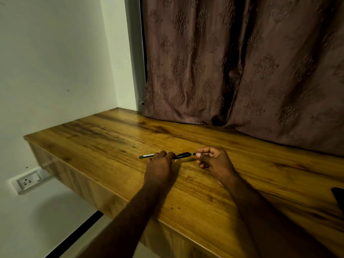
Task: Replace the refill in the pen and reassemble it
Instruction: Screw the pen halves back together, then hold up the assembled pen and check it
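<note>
A dark pen (181, 155) with a grey rear end (147, 156) lies level just above the wooden table (111, 142), running left to right. My left hand (161, 164) grips its barrel in the middle, palm down. My right hand (214, 161) pinches a small dark tip piece (194, 154) at the pen's right end between thumb and forefinger. A narrow gap shows between that piece and the black grip section. The refill itself is hidden from me.
A brown patterned curtain (242, 71) hangs behind the table's far edge. A dark object (337, 197) pokes in at the right border of the tabletop. A wall socket (28, 181) sits low on the white wall at left, below the table.
</note>
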### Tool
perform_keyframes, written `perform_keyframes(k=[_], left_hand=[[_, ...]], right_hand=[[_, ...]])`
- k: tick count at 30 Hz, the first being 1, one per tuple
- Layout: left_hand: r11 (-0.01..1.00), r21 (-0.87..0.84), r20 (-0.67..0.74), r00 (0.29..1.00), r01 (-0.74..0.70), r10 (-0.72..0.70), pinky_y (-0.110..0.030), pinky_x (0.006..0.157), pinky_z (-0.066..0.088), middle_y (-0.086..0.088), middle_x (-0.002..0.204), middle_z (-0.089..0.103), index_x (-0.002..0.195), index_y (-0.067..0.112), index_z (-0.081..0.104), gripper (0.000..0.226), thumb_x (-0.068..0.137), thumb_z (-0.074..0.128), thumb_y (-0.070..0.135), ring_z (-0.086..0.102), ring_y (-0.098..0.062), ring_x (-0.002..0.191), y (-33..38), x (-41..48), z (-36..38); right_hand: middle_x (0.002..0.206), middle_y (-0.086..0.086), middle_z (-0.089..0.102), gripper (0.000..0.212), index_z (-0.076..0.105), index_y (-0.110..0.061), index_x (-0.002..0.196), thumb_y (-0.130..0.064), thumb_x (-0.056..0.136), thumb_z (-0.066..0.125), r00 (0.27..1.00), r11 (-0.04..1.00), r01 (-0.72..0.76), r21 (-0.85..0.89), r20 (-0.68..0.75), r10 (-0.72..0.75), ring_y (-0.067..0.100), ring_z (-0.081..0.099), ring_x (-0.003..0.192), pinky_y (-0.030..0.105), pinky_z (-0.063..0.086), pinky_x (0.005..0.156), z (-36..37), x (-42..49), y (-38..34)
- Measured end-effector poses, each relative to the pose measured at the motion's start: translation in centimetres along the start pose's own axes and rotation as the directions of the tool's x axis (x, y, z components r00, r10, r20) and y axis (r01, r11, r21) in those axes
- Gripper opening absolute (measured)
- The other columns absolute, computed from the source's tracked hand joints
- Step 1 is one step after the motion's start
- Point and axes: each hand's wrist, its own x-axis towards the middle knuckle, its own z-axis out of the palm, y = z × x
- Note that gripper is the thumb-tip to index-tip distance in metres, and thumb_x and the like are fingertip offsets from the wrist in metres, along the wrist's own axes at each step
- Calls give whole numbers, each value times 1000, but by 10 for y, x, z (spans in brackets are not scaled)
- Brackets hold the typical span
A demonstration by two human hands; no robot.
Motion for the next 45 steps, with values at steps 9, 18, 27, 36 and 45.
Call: perform_keyframes(k=[9,18,27,36,45], left_hand=[[1000,-7,-30,999,-28,28,-38,83,38,-2,105,64,112,26,61,25,95,51,40,57,-23,100,-3,0,4],[994,-59,-35,996,-89,87,-36,77,41,-3,95,65,105,23,64,31,93,49,46,59,-24,89,-5,0,6],[985,-91,-29,990,-144,141,-39,76,47,-2,91,66,103,23,64,37,93,45,52,60,-24,85,-6,1,7],[975,-177,-8,991,-130,131,-41,80,50,-7,95,68,110,19,64,64,85,28,66,62,-27,88,-2,0,0],[954,-235,-96,981,-184,166,-37,65,52,-3,94,68,111,21,60,27,91,56,38,64,-23,81,1,-5,2]], right_hand=[[70,9,64,8,66,-3,91,3,86,63,999,999,14,-49,-28,-15,10,56,55,19,46,50,3,2,2],[66,4,65,7,65,-9,86,-9,91,61,999,991,-4,-137,34,9,9,52,49,22,39,43,5,2,3],[55,3,55,35,59,-9,74,-33,98,49,1000,966,11,-259,19,-6,12,44,44,26,38,48,12,0,1],[65,7,62,13,60,-2,88,-12,95,55,999,987,47,-152,15,-45,10,46,41,19,33,36,9,-5,-5],[73,8,70,14,56,0,98,-12,92,60,996,999,33,28,83,-35,14,64,60,24,49,52,39,-19,-9]])
